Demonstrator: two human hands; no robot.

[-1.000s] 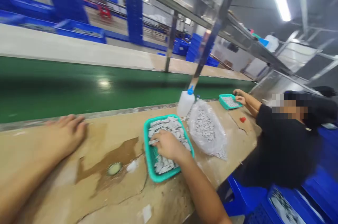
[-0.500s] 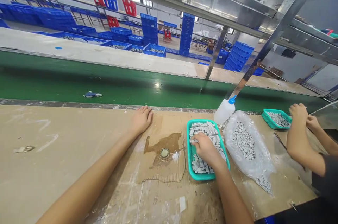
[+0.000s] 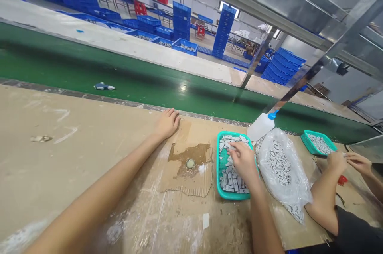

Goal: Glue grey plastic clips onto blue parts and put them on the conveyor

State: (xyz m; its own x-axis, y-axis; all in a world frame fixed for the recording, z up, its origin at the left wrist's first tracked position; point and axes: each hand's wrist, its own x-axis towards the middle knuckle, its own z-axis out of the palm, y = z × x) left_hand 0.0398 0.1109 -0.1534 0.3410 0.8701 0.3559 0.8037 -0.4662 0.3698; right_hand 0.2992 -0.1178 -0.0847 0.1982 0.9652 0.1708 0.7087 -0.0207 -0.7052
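My left hand (image 3: 168, 123) lies flat at the far edge of the work table, fingers stretched out and nothing in them. My right hand (image 3: 243, 159) is over a green plastic basket (image 3: 220, 192) of small flat light-grey plastic pieces (image 3: 235, 180). Its fingers are a little apart and touch or nearly touch the pieces; I see none held. Left of the basket, a torn cardboard piece (image 3: 179, 184) with a wet brown stain bears a small round cap-like dish (image 3: 190, 164) of pale contents.
Right of the basket stand a white bottle with a blue cap (image 3: 261, 127) and a clear plastic bag (image 3: 279, 166) of pieces. Further right, a co-worker's hands (image 3: 338, 162) work near a second green basket (image 3: 309, 146). A green belt (image 3: 149, 96) runs behind the table.
The view has tilted. My right hand has shifted in the basket, and the grey piece that it held no longer shows in its fingers. My left hand stays at the table edge.
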